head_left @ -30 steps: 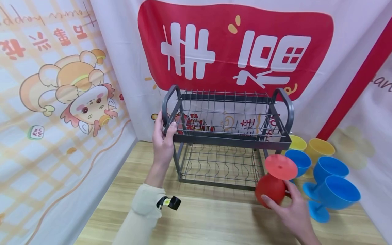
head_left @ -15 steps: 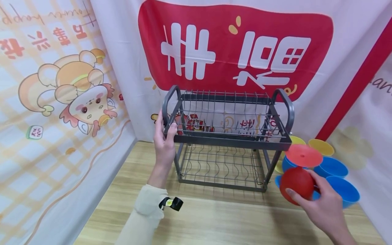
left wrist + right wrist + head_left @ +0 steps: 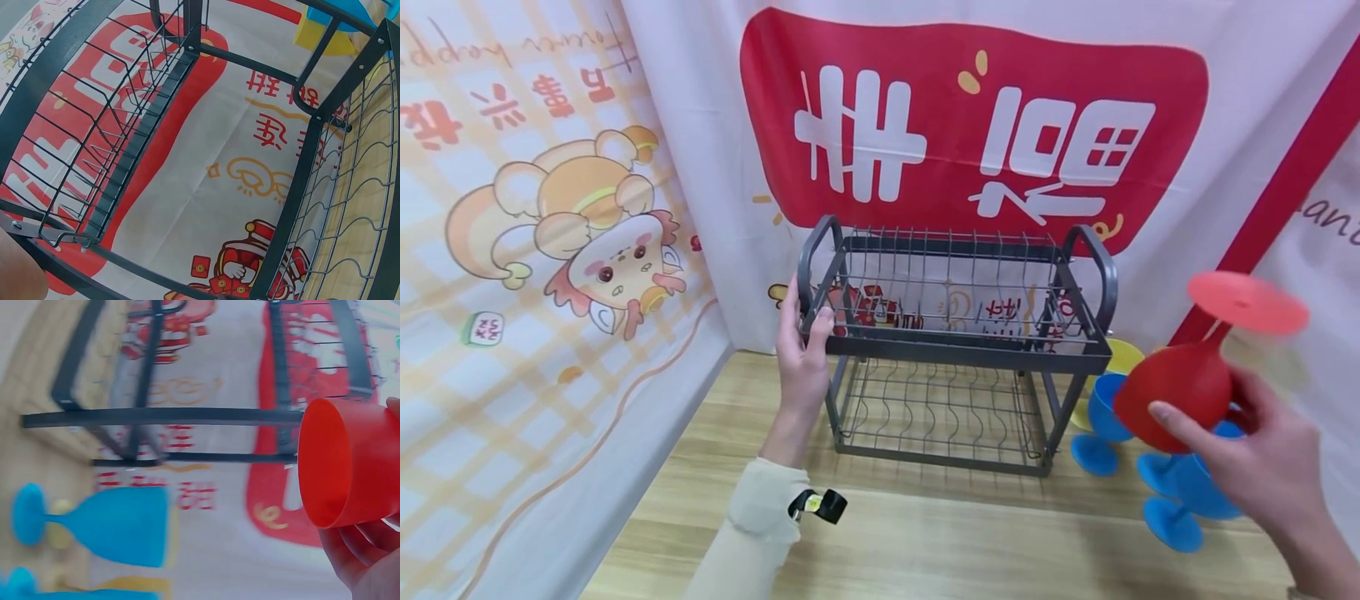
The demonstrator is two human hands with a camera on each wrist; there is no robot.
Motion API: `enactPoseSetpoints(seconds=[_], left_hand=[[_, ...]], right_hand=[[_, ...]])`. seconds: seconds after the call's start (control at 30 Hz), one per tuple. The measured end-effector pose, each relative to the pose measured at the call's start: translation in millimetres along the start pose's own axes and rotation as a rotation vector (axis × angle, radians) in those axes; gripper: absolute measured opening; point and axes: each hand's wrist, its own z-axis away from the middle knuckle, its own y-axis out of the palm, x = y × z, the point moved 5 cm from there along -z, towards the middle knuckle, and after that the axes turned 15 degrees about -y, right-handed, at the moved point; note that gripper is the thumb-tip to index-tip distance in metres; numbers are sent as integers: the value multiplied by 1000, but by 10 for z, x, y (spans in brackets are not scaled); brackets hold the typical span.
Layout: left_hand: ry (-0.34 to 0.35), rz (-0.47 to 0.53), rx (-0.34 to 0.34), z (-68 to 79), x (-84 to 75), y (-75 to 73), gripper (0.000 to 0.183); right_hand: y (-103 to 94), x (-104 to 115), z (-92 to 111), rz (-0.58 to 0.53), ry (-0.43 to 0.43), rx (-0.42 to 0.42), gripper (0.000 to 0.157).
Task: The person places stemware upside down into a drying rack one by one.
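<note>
A dark grey two-tier dish rack (image 3: 955, 354) stands on the wooden table. My left hand (image 3: 802, 358) grips its upper left side frame, the thumb over the front corner. In the right wrist view a red plastic goblet (image 3: 353, 465) shows its open mouth. My right hand (image 3: 1262, 450) holds this goblet by the bowl, turned upside down and tilted, its round foot (image 3: 1247, 302) uppermost. It hangs in the air right of the rack, overlapping the blue goblets in the head view. Only the base of a digit (image 3: 19, 269) shows in the left wrist view.
Several blue goblets (image 3: 1108, 408) stand on the table (image 3: 985, 542) right of the rack, partly hidden by my right hand. Behind them is a yellow goblet (image 3: 1124, 357). Printed cloth (image 3: 700, 167) hangs at the back and both sides.
My right hand has lifted the red goblet up and to the right, away from the rack's lower front corner, and tilted it. My left hand keeps its grip on the rack.
</note>
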Motion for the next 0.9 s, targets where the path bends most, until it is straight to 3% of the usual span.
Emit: enactPoseSetpoints(seconds=[0.2, 0.43, 0.63, 0.9], left_hand=[[-11, -15, -1, 0, 22, -1, 64], [-16, -17, -4, 2, 32, -15, 62], [-16, -18, -11, 0, 30, -22, 62], [-2, -8, 4, -1, 12, -4, 61]], right_hand=[[-212, 272, -283, -18, -69, -52, 81], [-286, 528, -507, -47, -129, -80, 78], [-235, 780, -635, -90, -157, -56, 77], [-24, 1079, -798, -150, -213, 4, 78]])
